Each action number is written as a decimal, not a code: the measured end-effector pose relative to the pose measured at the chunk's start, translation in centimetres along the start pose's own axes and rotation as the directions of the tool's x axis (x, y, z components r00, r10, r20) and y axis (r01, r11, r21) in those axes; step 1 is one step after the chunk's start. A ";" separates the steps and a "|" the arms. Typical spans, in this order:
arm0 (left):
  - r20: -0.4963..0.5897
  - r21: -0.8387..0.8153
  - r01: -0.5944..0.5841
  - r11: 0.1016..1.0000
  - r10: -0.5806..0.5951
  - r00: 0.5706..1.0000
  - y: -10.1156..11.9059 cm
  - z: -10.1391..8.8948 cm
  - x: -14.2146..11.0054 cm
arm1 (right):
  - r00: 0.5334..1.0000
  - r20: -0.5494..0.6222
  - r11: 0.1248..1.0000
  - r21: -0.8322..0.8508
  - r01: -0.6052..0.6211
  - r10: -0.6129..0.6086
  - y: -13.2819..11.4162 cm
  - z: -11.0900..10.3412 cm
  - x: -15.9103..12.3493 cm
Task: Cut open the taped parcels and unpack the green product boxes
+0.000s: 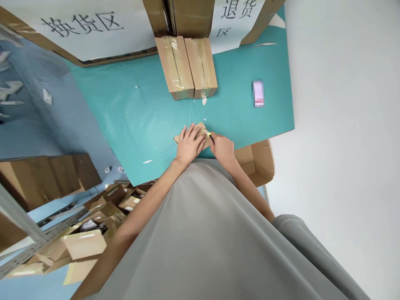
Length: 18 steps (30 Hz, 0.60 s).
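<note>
A small brown cardboard box with clear tape lies at the near edge of the teal tabletop. My left hand rests on it with the fingers spread, pressing its top. In my right hand is a box cutter with a dark handle and a yellow part near its tip. The cutter's front end meets the taped right side of the box; the blade itself is too small to make out. Two taped cardboard boxes stand side by side farther back.
Large cartons with white paper signs line the back of the table. A phone-like object, blurred, lies at the right. An open carton sits below the right edge. Opened boxes pile up at lower left beside a metal shelf.
</note>
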<state>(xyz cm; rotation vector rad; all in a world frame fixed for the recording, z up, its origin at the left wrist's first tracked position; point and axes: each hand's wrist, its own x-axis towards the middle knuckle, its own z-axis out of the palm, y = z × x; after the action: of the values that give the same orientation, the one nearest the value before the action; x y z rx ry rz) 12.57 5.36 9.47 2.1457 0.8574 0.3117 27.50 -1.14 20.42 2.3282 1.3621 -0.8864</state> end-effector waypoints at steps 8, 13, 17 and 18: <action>0.009 0.015 -0.016 1.000 0.016 1.000 0.6 0.2 -0.3 | 0.996 0.070 0.999 -0.019 -0.044 0.046 0.6 -0.5 -2.6; 0.024 0.020 -0.024 1.000 0.023 0.999 0.3 0.2 -0.4 | 0.998 0.057 0.999 -0.019 -0.039 0.040 0.4 -0.3 -1.4; 0.014 0.034 -0.009 0.999 0.009 1.000 0.1 0.3 -0.3 | 0.999 0.030 0.999 -0.006 -0.033 0.033 0.4 0.1 -0.4; 0.010 0.041 -0.009 0.999 0.009 1.000 0.0 0.3 -0.3 | 0.999 0.037 1.000 -0.005 -0.031 0.031 0.6 0.2 -0.5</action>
<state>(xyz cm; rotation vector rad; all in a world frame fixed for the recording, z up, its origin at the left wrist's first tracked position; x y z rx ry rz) 12.50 5.01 9.29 2.1879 0.8554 0.2897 27.71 -1.88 20.54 2.3118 1.3084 -0.9114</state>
